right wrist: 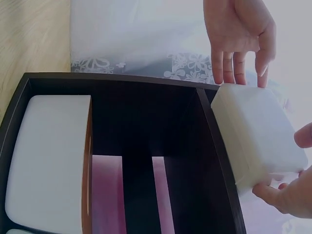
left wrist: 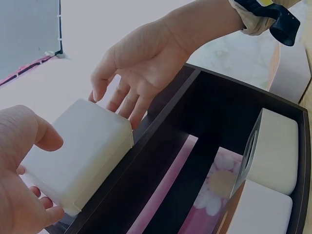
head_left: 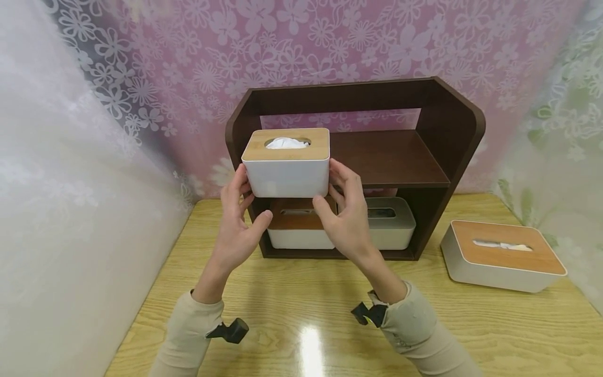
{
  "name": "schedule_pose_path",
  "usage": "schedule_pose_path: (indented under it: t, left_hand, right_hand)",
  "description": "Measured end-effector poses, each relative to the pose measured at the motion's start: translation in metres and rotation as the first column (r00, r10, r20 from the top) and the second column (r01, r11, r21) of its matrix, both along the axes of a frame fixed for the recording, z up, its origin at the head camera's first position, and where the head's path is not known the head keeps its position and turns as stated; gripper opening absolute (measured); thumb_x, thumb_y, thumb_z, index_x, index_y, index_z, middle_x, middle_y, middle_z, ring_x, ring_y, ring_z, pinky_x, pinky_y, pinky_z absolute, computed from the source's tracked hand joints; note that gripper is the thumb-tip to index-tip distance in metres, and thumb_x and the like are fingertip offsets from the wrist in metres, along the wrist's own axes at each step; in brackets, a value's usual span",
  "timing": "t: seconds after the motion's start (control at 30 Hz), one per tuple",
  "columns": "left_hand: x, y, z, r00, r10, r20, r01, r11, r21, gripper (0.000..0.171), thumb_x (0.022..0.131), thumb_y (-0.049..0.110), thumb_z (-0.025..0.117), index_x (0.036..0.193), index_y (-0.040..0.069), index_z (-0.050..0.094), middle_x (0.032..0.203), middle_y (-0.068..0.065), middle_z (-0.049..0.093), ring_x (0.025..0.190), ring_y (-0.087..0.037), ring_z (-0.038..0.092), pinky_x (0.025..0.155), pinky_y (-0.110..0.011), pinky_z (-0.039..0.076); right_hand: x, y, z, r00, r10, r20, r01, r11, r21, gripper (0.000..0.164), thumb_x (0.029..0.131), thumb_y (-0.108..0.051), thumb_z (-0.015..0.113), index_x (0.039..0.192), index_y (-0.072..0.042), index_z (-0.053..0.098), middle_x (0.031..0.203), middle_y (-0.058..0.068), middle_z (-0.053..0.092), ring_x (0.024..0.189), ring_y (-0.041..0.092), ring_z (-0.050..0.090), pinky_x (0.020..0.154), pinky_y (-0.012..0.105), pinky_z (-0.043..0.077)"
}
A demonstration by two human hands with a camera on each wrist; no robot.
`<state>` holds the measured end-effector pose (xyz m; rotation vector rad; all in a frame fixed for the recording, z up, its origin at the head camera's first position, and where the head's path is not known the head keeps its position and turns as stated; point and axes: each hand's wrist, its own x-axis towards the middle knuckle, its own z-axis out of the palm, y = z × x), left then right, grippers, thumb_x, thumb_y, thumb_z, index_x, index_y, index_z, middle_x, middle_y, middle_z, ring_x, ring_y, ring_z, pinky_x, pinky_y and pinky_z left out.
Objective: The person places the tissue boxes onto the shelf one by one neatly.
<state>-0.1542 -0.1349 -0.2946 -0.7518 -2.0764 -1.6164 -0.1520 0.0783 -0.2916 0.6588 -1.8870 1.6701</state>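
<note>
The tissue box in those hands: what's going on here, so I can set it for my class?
A person holds a small white tissue box between the left hand and right hand, fingers against its ends. It is at the left of the dark shelf unit's upper level; whether it touches the board is unclear. Below stand a brown-topped box and a grey-topped box. Another wood-topped box sits on the table, right of the unit.

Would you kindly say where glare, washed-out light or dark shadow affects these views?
Head view: a white glare patch on the pale yellow wood-grain table, low centre; left wrist view: background behind the right hand washed out, the dark brown open shelf nearly black inside; right wrist view: the held white rectangular tissue box pale against bright background.
</note>
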Motion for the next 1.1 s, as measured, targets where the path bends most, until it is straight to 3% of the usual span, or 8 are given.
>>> schedule_pose_path:
  t: [0.17, 0.37, 0.57, 1.1]
  left_hand:
    - [0.001, 0.001, -0.001, 0.999, 0.034, -0.004, -0.034, 0.999, -0.033, 0.092, 0.087, -0.007, 0.061, 0.161, 0.021, 0.013, 0.144, -0.017, 0.024, 0.129, -0.023, 0.030, 0.112, -0.048, 0.033]
    - [0.000, 0.003, -0.001, 0.996, 0.033, -0.080, -0.040, 0.995, -0.093, 0.092, 0.088, -0.004, 0.062, 0.161, 0.017, 0.011, 0.148, -0.019, 0.023, 0.135, -0.028, 0.031, 0.110, -0.052, 0.034]
    - [0.000, 0.005, -0.002, 0.996, 0.014, -0.084, -0.026, 0.990, -0.141, 0.091, 0.089, -0.002, 0.063, 0.161, 0.018, 0.011, 0.156, -0.013, 0.019, 0.139, -0.027, 0.028, 0.110, -0.054, 0.034]
    - [-0.011, 0.011, -0.001, 0.999, -0.020, -0.034, 0.015, 0.990, -0.139, 0.082, 0.092, 0.000, 0.059, 0.160, 0.014, 0.015, 0.161, -0.005, 0.014, 0.145, -0.024, 0.023, 0.116, -0.051, 0.029]
  right_hand:
    - [0.005, -0.001, -0.005, 0.994, -0.060, -0.090, 0.064, 0.997, 0.041, 0.062, 0.090, 0.006, 0.058, 0.149, -0.004, 0.041, 0.145, 0.016, 0.036, 0.133, 0.023, 0.042, 0.108, 0.043, 0.043]
    - [0.005, 0.000, -0.005, 0.989, -0.080, -0.122, 0.092, 0.991, 0.101, 0.067, 0.089, 0.005, 0.059, 0.152, -0.004, 0.036, 0.149, 0.017, 0.033, 0.138, 0.024, 0.039, 0.108, 0.047, 0.041]
    - [0.000, 0.003, -0.004, 0.992, -0.090, -0.089, 0.100, 0.987, 0.122, 0.069, 0.090, 0.004, 0.059, 0.154, -0.007, 0.035, 0.151, 0.015, 0.033, 0.139, 0.023, 0.038, 0.109, 0.047, 0.041]
    - [-0.014, 0.011, 0.001, 0.999, -0.052, 0.016, 0.050, 0.992, 0.118, 0.067, 0.093, 0.000, 0.058, 0.155, -0.008, 0.032, 0.152, 0.014, 0.031, 0.141, 0.022, 0.037, 0.110, 0.042, 0.039]
